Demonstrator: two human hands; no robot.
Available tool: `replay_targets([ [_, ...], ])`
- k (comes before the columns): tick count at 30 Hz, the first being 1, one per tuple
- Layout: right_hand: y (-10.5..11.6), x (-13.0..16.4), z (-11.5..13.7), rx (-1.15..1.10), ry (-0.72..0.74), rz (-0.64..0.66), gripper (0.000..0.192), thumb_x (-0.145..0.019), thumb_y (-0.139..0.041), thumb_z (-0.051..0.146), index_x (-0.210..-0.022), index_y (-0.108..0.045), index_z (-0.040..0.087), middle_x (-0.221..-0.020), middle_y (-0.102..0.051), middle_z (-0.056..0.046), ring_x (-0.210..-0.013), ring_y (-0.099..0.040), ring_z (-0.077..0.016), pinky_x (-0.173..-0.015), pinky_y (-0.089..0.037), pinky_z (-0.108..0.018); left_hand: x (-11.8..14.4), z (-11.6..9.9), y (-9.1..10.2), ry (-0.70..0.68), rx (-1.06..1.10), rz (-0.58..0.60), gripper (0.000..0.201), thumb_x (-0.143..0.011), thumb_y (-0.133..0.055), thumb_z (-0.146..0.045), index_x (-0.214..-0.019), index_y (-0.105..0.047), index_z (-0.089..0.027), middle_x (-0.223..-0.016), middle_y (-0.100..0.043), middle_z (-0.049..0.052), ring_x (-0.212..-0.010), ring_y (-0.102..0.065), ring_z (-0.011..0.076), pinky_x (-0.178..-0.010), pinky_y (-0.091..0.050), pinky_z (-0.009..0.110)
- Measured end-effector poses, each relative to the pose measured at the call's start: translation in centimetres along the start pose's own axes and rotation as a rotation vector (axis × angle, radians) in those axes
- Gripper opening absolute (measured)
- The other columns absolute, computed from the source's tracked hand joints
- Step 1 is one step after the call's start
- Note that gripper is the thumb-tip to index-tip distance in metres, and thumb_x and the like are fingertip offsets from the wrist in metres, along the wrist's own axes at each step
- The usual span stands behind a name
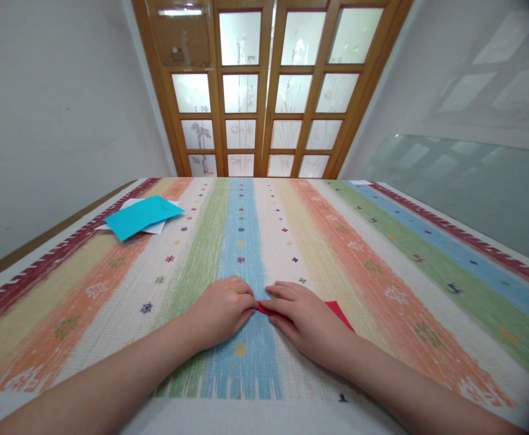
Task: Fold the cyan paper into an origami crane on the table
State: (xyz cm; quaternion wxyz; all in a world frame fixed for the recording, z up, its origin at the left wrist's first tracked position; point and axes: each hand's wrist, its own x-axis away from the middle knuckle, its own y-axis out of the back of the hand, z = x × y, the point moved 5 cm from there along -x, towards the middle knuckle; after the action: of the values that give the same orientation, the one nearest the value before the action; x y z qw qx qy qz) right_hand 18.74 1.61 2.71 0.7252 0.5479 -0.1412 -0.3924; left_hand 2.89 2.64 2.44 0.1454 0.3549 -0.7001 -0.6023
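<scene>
**A:** Forearms come in from the near table edge, 2 bare hands meeting over the blue stripe of the striped cloth (382, 254). Where's the paper?

**B:** Red paper (339, 311) lies flat on the cloth, almost all of it under the right hand (305, 320). Only 2 bits show: a sliver at the fingertips and a corner poking out past the back of that hand.

**A:** Which way from the fingers?

**B:** Left hand (221, 311) sits just left of the sheet's left tip. Its fingers are curled together, tips closed on that red tip. Right fingers are extended, close together, pressed flat along the sheet's near-left edge. Fingertips of both hands touch at the tip.

**A:** Long axis?

**B:** Visible part runs left to right, slightly toward the near-right. True outline is hidden, can't tell the shape.

**A:** Nearer hand?

**B:** Right is on top of it, so right. Left only has the tip.

**A:** Anything else on the table?

**B:** Cyan paper (142, 216) over a white sheet (156, 228), far left, well apart from both hands. Wooden glazed door (269, 90) beyond the far edge.
</scene>
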Motion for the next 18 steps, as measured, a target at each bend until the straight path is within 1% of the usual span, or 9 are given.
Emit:
replay_targets([
  [2,0.1,0.0,-0.1,-0.029,-0.035,-0.01,0.022,-0.097,-0.059,0.022,-0.113,-0.073,0.026,-0.108,-0.071,-0.006,-0.102,-0.061,-0.0216,-0.092,-0.047,-0.039,0.0,0.3,0.0,0.033,0.014,-0.009,0.021,-0.098,-0.054,-0.026,-0.096,-0.074,-0.018,-0.092,-0.072,0.007,-0.092,-0.063,0.0223,-0.084,-0.05,0.036],
  [5,0.1,0.1,-0.2,-0.047,-0.041,-0.013,0.025,-0.097,-0.059,0.022,-0.117,-0.072,0.03,-0.102,-0.07,-0.004,-0.098,-0.06,-0.0206,-0.087,-0.046,-0.037,0.1,0.8,0.1,0.091,0.03,-0.038,0.021,-0.097,-0.056,-0.029,-0.099,-0.074,-0.019,-0.095,-0.072,0.007,-0.096,-0.063,0.023,-0.088,-0.05,0.038],
  [9,0.0,0.0,-0.6,-0.041,0.005,-0.008,0.025,-0.098,-0.059,0.024,-0.116,-0.073,0.035,-0.104,-0.069,-0.004,-0.098,-0.059,-0.0204,-0.087,-0.044,-0.037,0.2,1.1,-0.1,0.093,0.058,-0.045,0.02,-0.096,-0.057,-0.029,-0.096,-0.075,-0.02,-0.098,-0.072,0.007,-0.098,-0.063,0.0227,-0.09,-0.049,0.038],
  [13,-0.1,-0.1,-0.8,-0.037,0.013,-0.017,0.02,-0.096,-0.062,0.027,-0.109,-0.076,0.032,-0.104,-0.068,-0.005,-0.099,-0.059,-0.0211,-0.087,-0.043,-0.037,0.2,1.1,-0.4,0.108,0.097,-0.043,0.016,-0.095,-0.059,-0.024,-0.097,-0.074,-0.02,-0.097,-0.072,0.006,-0.098,-0.062,0.0221,-0.091,-0.048,0.038],
  [18,-0.2,-0.1,-0.7,-0.045,0.017,-0.033,0.021,-0.097,-0.061,0.026,-0.11,-0.076,0.033,-0.1,-0.07,-0.004,-0.096,-0.059,-0.0201,-0.085,-0.042,-0.036,0.1,1.4,-0.4,0.168,0.165,-0.072,0.012,-0.091,-0.063,-0.022,-0.094,-0.075,-0.022,-0.097,-0.072,0.004,-0.097,-0.061,0.0225,-0.09,-0.047,0.038],
])
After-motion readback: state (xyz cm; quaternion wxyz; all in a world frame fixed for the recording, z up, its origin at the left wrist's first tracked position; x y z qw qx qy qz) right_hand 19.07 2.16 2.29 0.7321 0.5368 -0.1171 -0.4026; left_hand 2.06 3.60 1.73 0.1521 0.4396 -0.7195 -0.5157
